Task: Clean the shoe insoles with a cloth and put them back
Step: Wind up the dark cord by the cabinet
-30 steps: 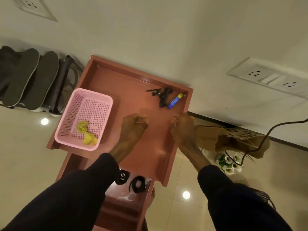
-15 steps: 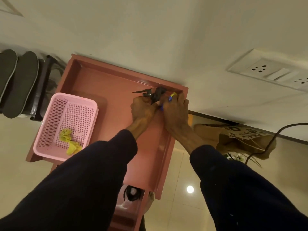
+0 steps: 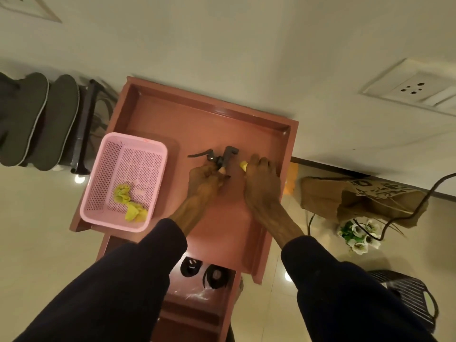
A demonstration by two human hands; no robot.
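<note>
Gripping a dark tool [image 3: 228, 153], left hand [image 3: 206, 178]; right hand [image 3: 261, 180] curled round yellow-tipped item [image 3: 243, 165].

One camera only, worn on the person's head, looks steeply down along both dark sleeves [image 3: 111, 280] onto the red surface [image 3: 197, 129] close below, with the wall [image 3: 222, 40] beyond it and floor [image 3: 37, 218] on either side.

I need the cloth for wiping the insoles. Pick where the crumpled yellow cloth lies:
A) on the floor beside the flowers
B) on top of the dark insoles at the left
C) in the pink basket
C: the crumpled yellow cloth lies inside the pink basket, which sits at the left edge of the reddish tray.
</note>
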